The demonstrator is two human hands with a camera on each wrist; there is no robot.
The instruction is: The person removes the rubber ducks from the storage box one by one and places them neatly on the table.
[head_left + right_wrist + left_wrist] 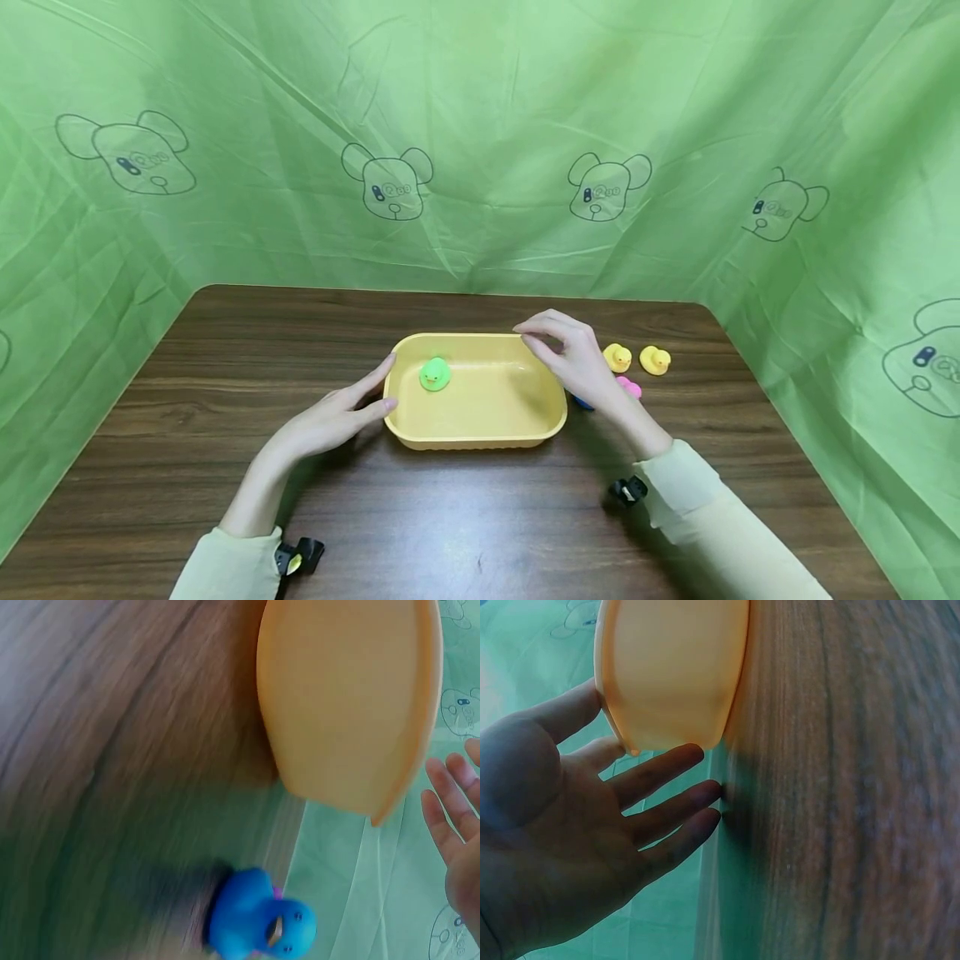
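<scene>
A yellow plastic tub (483, 408) stands on the table with a green rubber duck (435, 376) inside, near its left end. My left hand (326, 425) rests against the tub's left end, fingers spread and thumb at the rim. Over the tub's right rim hovers my right hand (570, 354), its fingers loosely bent with nothing between them. In the right wrist view, its fingertips (437, 802) show beside the rim. A blue rubber duck (259, 919) sits on the table below that hand, mostly hidden by it in the head view.
Right of my right hand are two yellow rubber ducks, one nearer (617, 358) and one farther right (655, 361). A pink toy (629, 387) is partly covered by the wrist. Green cloth (480, 167) hangs around the back and sides of the wooden table (450, 517).
</scene>
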